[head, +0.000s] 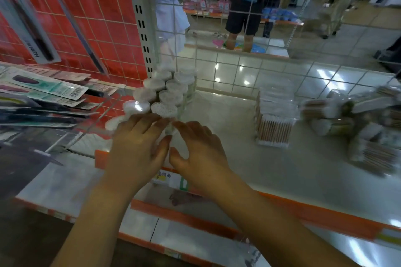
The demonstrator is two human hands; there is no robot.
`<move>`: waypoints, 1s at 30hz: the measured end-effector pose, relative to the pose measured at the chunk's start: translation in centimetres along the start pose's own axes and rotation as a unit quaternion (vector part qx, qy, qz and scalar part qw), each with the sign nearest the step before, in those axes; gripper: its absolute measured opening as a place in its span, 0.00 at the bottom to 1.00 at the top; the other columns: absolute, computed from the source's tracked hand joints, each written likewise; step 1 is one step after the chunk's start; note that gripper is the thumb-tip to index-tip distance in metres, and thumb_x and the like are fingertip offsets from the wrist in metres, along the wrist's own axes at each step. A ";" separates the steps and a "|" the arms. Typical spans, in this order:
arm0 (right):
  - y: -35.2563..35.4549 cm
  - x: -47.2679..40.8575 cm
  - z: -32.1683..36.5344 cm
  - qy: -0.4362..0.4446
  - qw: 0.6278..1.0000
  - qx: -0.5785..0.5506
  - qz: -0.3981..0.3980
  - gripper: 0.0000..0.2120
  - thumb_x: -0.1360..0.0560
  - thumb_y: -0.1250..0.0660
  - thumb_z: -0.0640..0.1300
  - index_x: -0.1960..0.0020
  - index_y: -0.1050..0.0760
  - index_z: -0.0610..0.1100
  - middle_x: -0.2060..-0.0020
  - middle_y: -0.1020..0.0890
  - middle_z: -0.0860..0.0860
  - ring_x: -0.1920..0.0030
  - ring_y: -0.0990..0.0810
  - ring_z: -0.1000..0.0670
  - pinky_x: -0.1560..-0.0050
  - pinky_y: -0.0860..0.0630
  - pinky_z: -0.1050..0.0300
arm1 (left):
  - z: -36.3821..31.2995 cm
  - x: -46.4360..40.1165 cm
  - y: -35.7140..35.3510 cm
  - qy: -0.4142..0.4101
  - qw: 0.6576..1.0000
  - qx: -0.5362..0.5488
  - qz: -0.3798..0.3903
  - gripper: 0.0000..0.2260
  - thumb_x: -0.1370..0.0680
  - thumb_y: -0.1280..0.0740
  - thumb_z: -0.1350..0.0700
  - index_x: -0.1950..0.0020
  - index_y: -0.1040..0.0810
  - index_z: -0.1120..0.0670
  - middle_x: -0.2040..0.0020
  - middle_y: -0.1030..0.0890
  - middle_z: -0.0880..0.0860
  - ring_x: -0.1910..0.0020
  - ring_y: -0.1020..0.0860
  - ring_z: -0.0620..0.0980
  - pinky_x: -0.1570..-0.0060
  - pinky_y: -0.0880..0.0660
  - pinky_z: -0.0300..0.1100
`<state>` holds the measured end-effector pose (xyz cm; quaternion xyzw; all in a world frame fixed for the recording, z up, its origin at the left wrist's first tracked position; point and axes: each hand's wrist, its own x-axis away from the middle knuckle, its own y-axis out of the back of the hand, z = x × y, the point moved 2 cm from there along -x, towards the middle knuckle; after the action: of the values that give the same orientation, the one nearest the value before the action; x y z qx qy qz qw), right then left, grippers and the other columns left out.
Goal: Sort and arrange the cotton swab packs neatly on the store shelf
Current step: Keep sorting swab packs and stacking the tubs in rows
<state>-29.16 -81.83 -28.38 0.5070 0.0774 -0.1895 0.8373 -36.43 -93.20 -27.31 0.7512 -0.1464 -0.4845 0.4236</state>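
Both hands, left [138,147] and right [200,154], cupped round one tub [168,130], fingers curled on it. Probably nudging it into the tub rows [167,93] on the shelf [238,158].

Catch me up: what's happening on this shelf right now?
A person is lining up round cotton swab tubs in two rows at the left end of the store shelf. The left hand and right hand meet over the nearest tub, mostly hidden beneath them. A flat swab pack stack stands further right, and a loose pile of packs there looks unsorted.
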 end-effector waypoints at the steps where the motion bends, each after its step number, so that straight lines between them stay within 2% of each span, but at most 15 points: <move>1: 0.3 0.3 -0.5 -0.001 1.000 0.003 -0.018 0.27 0.30 0.42 0.51 0.32 0.32 0.46 0.43 0.24 0.46 0.46 0.26 0.43 0.49 0.29 0.49 | -0.7 -0.3 -0.5 -0.004 1.000 0.000 0.016 0.18 0.27 0.40 0.53 0.44 0.20 0.61 0.48 0.19 0.60 0.48 0.23 0.62 0.52 0.26 0.56; 4: 1.2 1.5 -2.1 -0.013 0.997 0.034 -0.075 0.22 0.31 0.42 0.47 0.40 0.25 0.42 0.52 0.20 0.45 0.56 0.22 0.42 0.60 0.26 0.50 | -2.8 -1.0 -2.3 -0.016 0.997 0.004 0.070 0.20 0.27 0.41 0.51 0.42 0.22 0.60 0.47 0.20 0.59 0.48 0.22 0.62 0.51 0.25 0.57; 7: 2.3 2.8 -4.2 -0.038 0.993 0.066 -0.088 0.22 0.32 0.44 0.47 0.42 0.24 0.41 0.55 0.19 0.46 0.59 0.21 0.43 0.63 0.25 0.52 | -5.0 -1.5 -3.9 -0.035 0.995 0.006 0.094 0.21 0.28 0.42 0.50 0.41 0.22 0.59 0.46 0.20 0.59 0.47 0.22 0.61 0.51 0.27 0.56; 11: 4.5 4.9 -7.5 -0.067 0.989 0.075 -0.107 0.21 0.32 0.44 0.47 0.44 0.23 0.40 0.55 0.20 0.45 0.59 0.21 0.43 0.64 0.23 0.51 | -8.4 -2.2 -5.9 -0.066 0.992 0.013 0.103 0.21 0.27 0.43 0.49 0.42 0.22 0.59 0.47 0.20 0.58 0.48 0.23 0.59 0.52 0.26 0.54; 14: 6.4 6.6 -10.0 -0.100 0.983 0.097 -0.119 0.20 0.32 0.44 0.47 0.45 0.23 0.41 0.57 0.20 0.46 0.60 0.21 0.44 0.64 0.24 0.53 | -11.2 -2.9 -7.4 -0.075 0.991 0.023 0.104 0.21 0.28 0.43 0.49 0.43 0.21 0.58 0.49 0.19 0.58 0.48 0.30 0.54 0.55 0.25 0.53; 17: 8.4 8.6 -12.3 -0.134 0.977 0.109 -0.125 0.16 0.33 0.41 0.44 0.48 0.23 0.42 0.59 0.20 0.47 0.63 0.22 0.44 0.66 0.27 0.54 | -14.2 -3.6 -8.7 -0.087 0.989 0.023 0.117 0.21 0.29 0.44 0.48 0.45 0.21 0.58 0.50 0.19 0.57 0.49 0.32 0.53 0.55 0.25 0.53; 19: 9.9 10.0 -14.0 -0.155 0.971 0.123 -0.130 0.15 0.35 0.39 0.43 0.49 0.23 0.42 0.60 0.20 0.46 0.63 0.22 0.43 0.66 0.26 0.53 | -16.3 -4.1 -9.4 -0.099 0.987 0.025 0.125 0.20 0.29 0.44 0.49 0.46 0.21 0.58 0.52 0.20 0.57 0.50 0.31 0.54 0.56 0.25 0.52; 23: 12.8 13.2 -17.5 -0.180 0.961 0.159 -0.137 0.17 0.37 0.35 0.42 0.49 0.22 0.42 0.60 0.19 0.46 0.63 0.21 0.43 0.66 0.25 0.53 | -20.7 -4.7 -10.9 -0.122 0.982 0.027 0.143 0.21 0.29 0.44 0.48 0.46 0.20 0.58 0.53 0.19 0.56 0.53 0.22 0.59 0.56 0.24 0.52; 26: 15.3 15.7 -20.0 -0.187 0.956 0.171 -0.146 0.16 0.35 0.38 0.43 0.50 0.21 0.41 0.60 0.19 0.46 0.63 0.20 0.42 0.67 0.25 0.53 | -23.9 -5.2 -12.0 -0.133 0.979 0.033 0.150 0.21 0.28 0.45 0.48 0.44 0.21 0.57 0.51 0.19 0.56 0.51 0.21 0.58 0.55 0.24 0.52; 30: 18.3 18.7 -22.9 -0.204 0.952 0.173 -0.149 0.18 0.32 0.44 0.46 0.52 0.21 0.40 0.60 0.18 0.46 0.63 0.20 0.42 0.68 0.23 0.51 | -28.4 -5.5 -13.4 -0.150 0.976 0.046 0.151 0.21 0.28 0.44 0.48 0.46 0.20 0.57 0.53 0.19 0.54 0.52 0.25 0.54 0.57 0.23 0.50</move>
<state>-3.35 -58.63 -30.26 0.5772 -0.0540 -0.4221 0.6970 -17.47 -67.74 -29.55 0.6576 -0.3418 -0.5155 0.4301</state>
